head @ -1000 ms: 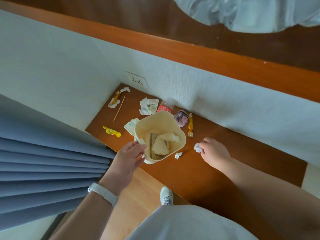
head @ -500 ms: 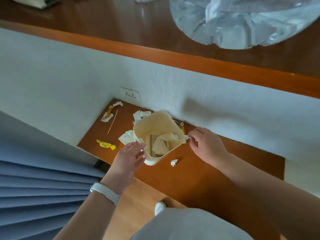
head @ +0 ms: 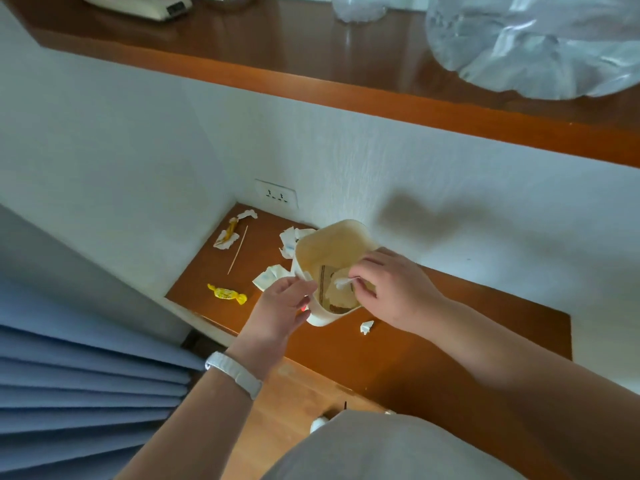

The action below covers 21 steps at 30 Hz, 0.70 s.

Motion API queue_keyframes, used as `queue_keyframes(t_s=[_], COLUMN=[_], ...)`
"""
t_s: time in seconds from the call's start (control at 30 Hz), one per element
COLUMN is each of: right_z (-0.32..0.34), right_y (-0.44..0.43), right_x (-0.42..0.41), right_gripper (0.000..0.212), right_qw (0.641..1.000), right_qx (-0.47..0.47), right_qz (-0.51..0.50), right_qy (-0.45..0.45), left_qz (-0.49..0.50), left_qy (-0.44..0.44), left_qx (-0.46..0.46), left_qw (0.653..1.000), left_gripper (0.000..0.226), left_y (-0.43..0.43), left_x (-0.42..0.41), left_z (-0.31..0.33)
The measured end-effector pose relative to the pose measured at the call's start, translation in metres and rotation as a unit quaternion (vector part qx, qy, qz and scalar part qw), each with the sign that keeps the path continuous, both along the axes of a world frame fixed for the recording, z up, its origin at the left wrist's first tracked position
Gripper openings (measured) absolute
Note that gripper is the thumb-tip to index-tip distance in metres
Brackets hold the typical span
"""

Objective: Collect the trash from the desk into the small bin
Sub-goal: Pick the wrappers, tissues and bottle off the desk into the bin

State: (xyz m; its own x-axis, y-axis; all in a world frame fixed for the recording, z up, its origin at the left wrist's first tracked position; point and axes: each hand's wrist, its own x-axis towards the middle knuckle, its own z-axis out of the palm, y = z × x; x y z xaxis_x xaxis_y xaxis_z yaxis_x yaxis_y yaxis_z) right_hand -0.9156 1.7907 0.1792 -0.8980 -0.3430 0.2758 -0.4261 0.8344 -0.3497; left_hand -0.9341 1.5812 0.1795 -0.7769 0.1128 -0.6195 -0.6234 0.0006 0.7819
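Note:
A small cream bin (head: 332, 244) stands tilted on the low brown desk (head: 433, 344), with paper inside it. My left hand (head: 280, 306) grips its near rim. Over the bin's mouth, my right hand (head: 391, 289) pinches a small white paper scrap (head: 343, 282) between its fingertips. Loose trash lies on the desk: a white scrap (head: 367, 327) just right of the bin, a yellow candy wrapper (head: 227, 294), a thin wooden stick (head: 238, 249), a yellow-and-white wrapper (head: 227, 233), and white paper pieces (head: 268, 277) left of the bin.
A wall socket (head: 276, 195) sits behind the desk's far left corner. Above runs a wooden shelf (head: 311, 60) with a clear plastic bag (head: 540, 43) on it. Blue curtain folds (head: 79, 386) hang at the left. The desk's near edge drops to a wooden floor.
My right hand picked the white scrap off the desk and carried it left over the bin's mouth. My left hand kept its hold on the rim. The camera tilted up.

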Motion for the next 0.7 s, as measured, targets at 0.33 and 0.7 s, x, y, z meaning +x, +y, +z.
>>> queue_keyframes(t_s=[0.33,0.7], right_z=[-0.004,-0.106], right_y=[-0.025,0.039], right_x=[0.005,0.011], right_gripper=[0.040,0.044], right_qw=[0.999,0.969], right_qx=[-0.001,0.079], right_qz=[-0.001,-0.084], right_qy=[-0.037,-0.218], left_qz=[0.032,0.100], left_qy=[0.013,-0.002], left_qx=[-0.023,-0.048], left_qw=[0.999,0.994], left_gripper=[0.010,0.010], left_y=[-0.039,-0.040], left_x=[-0.002,0.018], left_z=[-0.003,-0.013])
